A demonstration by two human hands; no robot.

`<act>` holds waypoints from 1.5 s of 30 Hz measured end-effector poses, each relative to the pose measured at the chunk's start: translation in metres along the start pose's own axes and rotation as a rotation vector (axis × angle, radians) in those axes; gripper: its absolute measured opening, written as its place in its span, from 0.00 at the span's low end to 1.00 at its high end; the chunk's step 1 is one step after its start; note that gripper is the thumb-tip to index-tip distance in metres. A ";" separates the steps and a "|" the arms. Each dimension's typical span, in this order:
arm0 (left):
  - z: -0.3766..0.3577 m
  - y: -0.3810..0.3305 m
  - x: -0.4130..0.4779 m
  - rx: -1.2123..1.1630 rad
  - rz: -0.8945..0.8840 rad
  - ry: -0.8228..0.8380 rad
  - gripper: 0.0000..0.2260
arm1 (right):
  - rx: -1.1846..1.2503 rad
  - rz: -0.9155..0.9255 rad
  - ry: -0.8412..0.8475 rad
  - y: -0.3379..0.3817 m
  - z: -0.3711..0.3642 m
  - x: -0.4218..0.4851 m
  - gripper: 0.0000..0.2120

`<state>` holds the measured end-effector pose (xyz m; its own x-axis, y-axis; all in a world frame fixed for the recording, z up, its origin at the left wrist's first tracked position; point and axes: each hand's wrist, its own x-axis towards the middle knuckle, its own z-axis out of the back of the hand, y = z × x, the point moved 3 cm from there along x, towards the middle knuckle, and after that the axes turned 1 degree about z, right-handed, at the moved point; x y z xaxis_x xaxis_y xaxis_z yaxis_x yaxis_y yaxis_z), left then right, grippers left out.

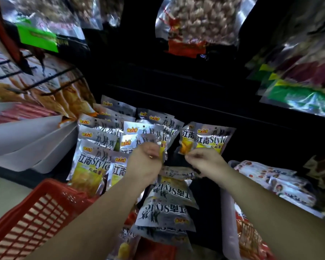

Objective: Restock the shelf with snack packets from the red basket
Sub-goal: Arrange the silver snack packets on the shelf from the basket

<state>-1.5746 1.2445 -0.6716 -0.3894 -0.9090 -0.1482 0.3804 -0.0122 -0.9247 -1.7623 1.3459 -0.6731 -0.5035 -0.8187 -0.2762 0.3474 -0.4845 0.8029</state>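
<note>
Fingers (pixel 192 156) of the right hand (pixel 206 162) pinch a snack packet (pixel 212 140) just above them — left hand (pixel 144 163) curls round a second packet (pixel 163 149), both forearms stretched forward.

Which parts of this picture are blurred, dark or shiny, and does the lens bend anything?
In the head view, the hanging bag at the top is smeared by blur, the silver packets in the middle are readable, the shelf back is nearly black, glare shines on the green packet at right, and the wide lens slants the white shelf edge at left.
</note>
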 end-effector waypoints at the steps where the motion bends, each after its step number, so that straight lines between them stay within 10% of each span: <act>1: 0.001 -0.004 -0.003 -0.013 0.005 0.000 0.15 | -0.026 0.013 -0.041 0.001 0.001 -0.002 0.03; 16: -0.012 -0.007 0.011 -0.055 0.051 0.077 0.11 | -0.660 0.044 -0.175 -0.006 0.053 0.070 0.35; 21: -0.019 -0.008 0.008 -0.062 0.049 0.124 0.11 | -0.879 0.092 -0.297 -0.011 0.067 0.085 0.22; 25: -0.017 -0.009 0.004 -0.064 0.051 0.130 0.12 | -0.799 0.086 -0.389 -0.012 0.076 0.076 0.05; 40: 0.057 -0.104 -0.082 -0.055 -0.371 0.272 0.12 | -0.352 0.565 -0.026 0.153 0.066 -0.096 0.15; 45: 0.101 -0.117 -0.127 0.006 -0.398 0.250 0.14 | -0.173 0.637 -0.260 0.176 0.065 -0.160 0.12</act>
<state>-1.4844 1.3196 -0.5093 -0.6962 -0.7046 0.1373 0.1648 -0.3430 -0.9248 -1.6719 1.4112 -0.4536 -0.3252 -0.8696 0.3716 0.7469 0.0048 0.6649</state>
